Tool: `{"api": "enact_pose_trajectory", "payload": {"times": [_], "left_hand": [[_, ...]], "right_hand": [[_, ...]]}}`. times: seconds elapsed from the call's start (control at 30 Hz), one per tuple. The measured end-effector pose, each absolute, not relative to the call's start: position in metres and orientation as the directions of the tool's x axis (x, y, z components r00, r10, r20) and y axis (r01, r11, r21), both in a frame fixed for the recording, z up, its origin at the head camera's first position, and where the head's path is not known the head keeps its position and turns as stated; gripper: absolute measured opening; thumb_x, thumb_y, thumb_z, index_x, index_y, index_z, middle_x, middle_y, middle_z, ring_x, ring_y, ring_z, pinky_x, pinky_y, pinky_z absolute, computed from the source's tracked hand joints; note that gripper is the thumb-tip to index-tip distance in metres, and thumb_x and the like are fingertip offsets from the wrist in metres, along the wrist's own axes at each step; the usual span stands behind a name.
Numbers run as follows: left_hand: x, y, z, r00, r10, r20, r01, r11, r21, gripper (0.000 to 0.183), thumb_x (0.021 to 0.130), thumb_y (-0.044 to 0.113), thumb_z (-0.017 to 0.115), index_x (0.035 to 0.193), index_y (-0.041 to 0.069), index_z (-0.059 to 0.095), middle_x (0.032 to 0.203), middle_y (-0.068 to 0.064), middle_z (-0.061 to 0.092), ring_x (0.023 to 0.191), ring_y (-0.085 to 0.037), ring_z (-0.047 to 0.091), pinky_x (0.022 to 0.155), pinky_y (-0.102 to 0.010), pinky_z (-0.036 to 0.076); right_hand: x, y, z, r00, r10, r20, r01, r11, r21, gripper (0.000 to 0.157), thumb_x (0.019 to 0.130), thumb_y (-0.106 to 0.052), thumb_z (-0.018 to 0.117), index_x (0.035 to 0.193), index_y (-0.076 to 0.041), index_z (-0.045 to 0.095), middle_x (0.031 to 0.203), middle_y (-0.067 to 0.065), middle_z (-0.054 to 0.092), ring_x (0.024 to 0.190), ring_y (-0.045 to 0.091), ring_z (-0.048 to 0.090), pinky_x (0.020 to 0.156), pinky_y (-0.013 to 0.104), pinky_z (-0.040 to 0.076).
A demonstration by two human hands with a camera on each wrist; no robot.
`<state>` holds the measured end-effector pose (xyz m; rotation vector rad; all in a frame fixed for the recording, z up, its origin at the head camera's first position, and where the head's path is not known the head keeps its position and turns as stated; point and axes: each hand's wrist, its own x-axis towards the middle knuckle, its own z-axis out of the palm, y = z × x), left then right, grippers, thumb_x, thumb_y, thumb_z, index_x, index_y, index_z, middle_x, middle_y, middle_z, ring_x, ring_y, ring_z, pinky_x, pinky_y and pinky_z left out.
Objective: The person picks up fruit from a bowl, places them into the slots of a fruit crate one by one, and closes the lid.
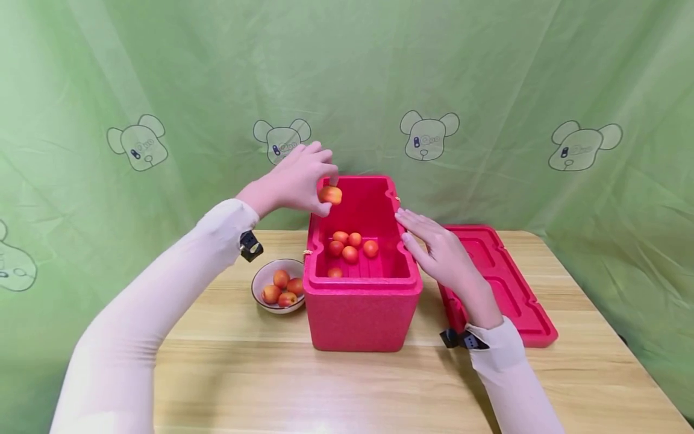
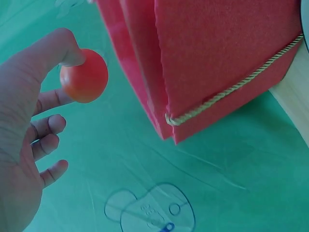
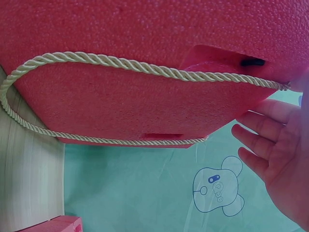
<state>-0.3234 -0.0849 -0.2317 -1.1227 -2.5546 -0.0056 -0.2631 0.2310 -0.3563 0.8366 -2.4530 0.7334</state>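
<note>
My left hand (image 1: pixel 305 179) pinches a small red-yellow fruit (image 1: pixel 330 194), much like an apricot, between thumb and forefinger. In the left wrist view the fruit (image 2: pixel 87 76) is smooth and round, and the other fingers are loosely bent. Hand and fruit are over the left rim of a red foam box (image 1: pixel 363 319), open at the top. Several such fruits (image 1: pixel 349 254) lie on its floor. My right hand (image 1: pixel 441 250) rests its extended fingers at the box's right rim. Left of the box, a white bowl (image 1: pixel 259 283) with a dark rim holds several more fruits (image 1: pixel 287 299).
A red lid (image 1: pixel 506 283) lies on the wooden table (image 1: pixel 233 374) right of the box, partly behind my right forearm. Twisted cord handles (image 3: pixel 120 63) hang on the box's sides. A green curtain (image 1: pixel 352 72) with bear-head drawings stands behind the table.
</note>
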Motion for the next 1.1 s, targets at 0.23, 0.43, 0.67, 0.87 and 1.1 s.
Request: {"api": "enact_pose_trajectory", "payload": {"times": [0.23, 0.43, 0.67, 0.87, 1.1], "left_hand": [[-0.325, -0.059, -0.235, -0.598, 0.772, 0.214, 0.744, 0.635, -0.211, 0.028, 0.074, 0.038, 0.073, 0.092, 0.017, 0.069, 0.100, -0.004, 0.058, 0.103, -0.023, 0.047, 0.089, -0.041, 0.038], [-0.324, -0.044, -0.234, -0.589, 0.797, 0.135, 0.749, 0.601, -0.279, 0.028, 0.075, 0.037, 0.075, 0.092, 0.015, 0.068, 0.105, -0.005, 0.061, 0.106, -0.024, 0.048, 0.091, -0.042, 0.039], [-0.324, -0.033, -0.235, -0.584, 0.807, 0.082, 0.756, 0.579, -0.306, 0.033, 0.075, 0.039, 0.077, 0.096, 0.015, 0.069, 0.113, -0.005, 0.062, 0.111, -0.023, 0.048, 0.094, -0.042, 0.040], [-0.323, -0.031, -0.241, -0.582, 0.810, 0.076, 0.757, 0.573, -0.313, 0.032, 0.074, 0.038, 0.077, 0.096, 0.015, 0.070, 0.113, -0.006, 0.061, 0.112, -0.023, 0.047, 0.094, -0.043, 0.040], [-0.323, -0.033, -0.246, -0.595, 0.801, 0.058, 0.750, 0.580, -0.317, 0.032, 0.075, 0.040, 0.077, 0.096, 0.016, 0.070, 0.113, -0.005, 0.060, 0.112, -0.023, 0.047, 0.094, -0.042, 0.040]], "right_hand": [[-0.263, 0.231, -0.357, -0.725, -0.419, 0.546, -0.652, 0.673, -0.349, 0.053, 0.101, -0.031, 0.060, 0.152, -0.020, 0.049, 0.158, 0.002, 0.048, 0.147, 0.026, 0.045, 0.111, 0.054, 0.044], [-0.263, 0.231, -0.357, -0.723, -0.418, 0.549, -0.653, 0.672, -0.348, 0.053, 0.101, -0.031, 0.060, 0.152, -0.022, 0.049, 0.158, 0.001, 0.048, 0.147, 0.024, 0.044, 0.111, 0.053, 0.045], [-0.264, 0.232, -0.356, -0.717, -0.419, 0.557, -0.657, 0.674, -0.338, 0.054, 0.100, -0.030, 0.061, 0.152, -0.021, 0.049, 0.157, 0.002, 0.049, 0.146, 0.025, 0.045, 0.110, 0.053, 0.046], [-0.263, 0.231, -0.356, -0.723, -0.417, 0.552, -0.653, 0.673, -0.347, 0.054, 0.100, -0.030, 0.061, 0.152, -0.021, 0.049, 0.158, 0.002, 0.048, 0.147, 0.025, 0.045, 0.109, 0.053, 0.046], [-0.263, 0.231, -0.356, -0.726, -0.415, 0.548, -0.649, 0.678, -0.347, 0.055, 0.100, -0.030, 0.061, 0.152, -0.021, 0.049, 0.158, 0.001, 0.048, 0.147, 0.025, 0.045, 0.109, 0.053, 0.046]]}}
